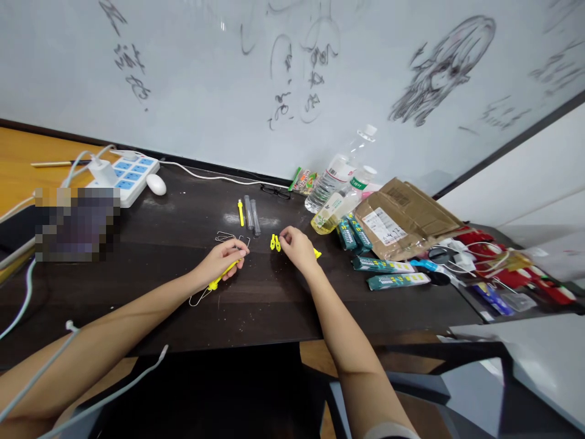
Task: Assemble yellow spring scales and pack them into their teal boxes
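My left hand point(225, 261) is closed around a yellow stick-like tool point(219, 281), whose wire loop point(199, 298) sticks out at the lower left. Bent wire pieces point(225, 236) lie just beyond that hand. My right hand point(297, 246) reaches down beside small yellow parts point(275, 242); its fingers are bent together, and whether they hold one is hidden. Another yellow piece point(317, 253) shows just right of that hand. Farther back, a yellow stick point(241, 213) lies beside clear tubes point(251, 214).
Plastic bottles point(333, 183) and green boxes point(390, 281) are on the right, near a cardboard package point(404, 213). A power strip point(134, 177) and white mouse point(156, 184) sit at the left. White cables cross the lower left. A whiteboard point(192, 79) stands behind the dark table point(274, 311).
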### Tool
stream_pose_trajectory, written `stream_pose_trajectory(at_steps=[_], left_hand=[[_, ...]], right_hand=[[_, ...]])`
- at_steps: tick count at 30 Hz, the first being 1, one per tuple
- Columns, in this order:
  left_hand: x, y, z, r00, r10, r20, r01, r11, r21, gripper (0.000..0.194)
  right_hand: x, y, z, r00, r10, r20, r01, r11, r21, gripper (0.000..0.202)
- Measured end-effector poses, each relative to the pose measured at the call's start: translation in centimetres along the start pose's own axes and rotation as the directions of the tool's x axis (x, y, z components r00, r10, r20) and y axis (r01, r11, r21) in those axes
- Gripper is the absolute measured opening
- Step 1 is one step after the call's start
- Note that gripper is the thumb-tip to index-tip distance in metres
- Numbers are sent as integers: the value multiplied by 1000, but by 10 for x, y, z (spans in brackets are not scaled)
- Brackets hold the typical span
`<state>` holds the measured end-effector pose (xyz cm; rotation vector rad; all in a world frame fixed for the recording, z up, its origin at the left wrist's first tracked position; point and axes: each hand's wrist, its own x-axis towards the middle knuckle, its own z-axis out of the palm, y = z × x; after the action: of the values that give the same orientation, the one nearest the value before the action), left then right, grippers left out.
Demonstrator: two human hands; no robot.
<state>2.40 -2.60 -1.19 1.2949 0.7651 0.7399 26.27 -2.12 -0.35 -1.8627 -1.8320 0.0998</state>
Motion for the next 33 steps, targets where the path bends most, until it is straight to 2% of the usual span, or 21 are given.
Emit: stream_pose_trajectory(at_steps=[4,9,12,14,16,17,19,21,23,26,30,33], left_hand=[[1,-2,1,1000,19,-4,-19,1000,-21,15],[1,-5,1,999,38,5,-38,999,12,18],[0,-5,0,999,35,11,-35,999,34,22],[0,-5,0,999,50,10,-50,998,49,23],[-1,-6,1,997,71,2,-71,995,65,23],[0,-6,1,997,81,-3,-80,994,69,24],[1,-8,1,996,92,-16,-91,994,66,25],[2,-10,1,994,102,-25,-101,993,54,25],[4,-13,0,993,115,-33,-114,992,47,24],[6,-14,-2,989,142,-31,-140,989,57,23],[5,-13,-4,984,177,-34,-172,978,115,20],[5,-13,-6,973,226,-45,-211,953,219,18]], right_hand=[[-5,-4,13,996,-4,88,16,990,-138,25],[-6,-1,15,987,54,153,-32,988,-148,34],[-3,2,13,995,42,90,-38,998,-52,26],[0,3,14,998,30,46,-37,989,146,15],[1,1,18,997,39,67,-65,896,440,6],[0,-2,20,993,37,110,-95,803,588,9],[-3,-10,24,973,-9,229,-185,561,807,23],[-7,-19,25,935,-98,341,-290,342,894,39],[-12,-28,25,893,-175,415,-376,216,901,46],[-17,-35,25,864,-205,460,-432,166,886,40],[-17,-35,29,886,-128,447,-424,169,890,23],[-16,-33,30,895,-71,440,-426,152,892,21]])
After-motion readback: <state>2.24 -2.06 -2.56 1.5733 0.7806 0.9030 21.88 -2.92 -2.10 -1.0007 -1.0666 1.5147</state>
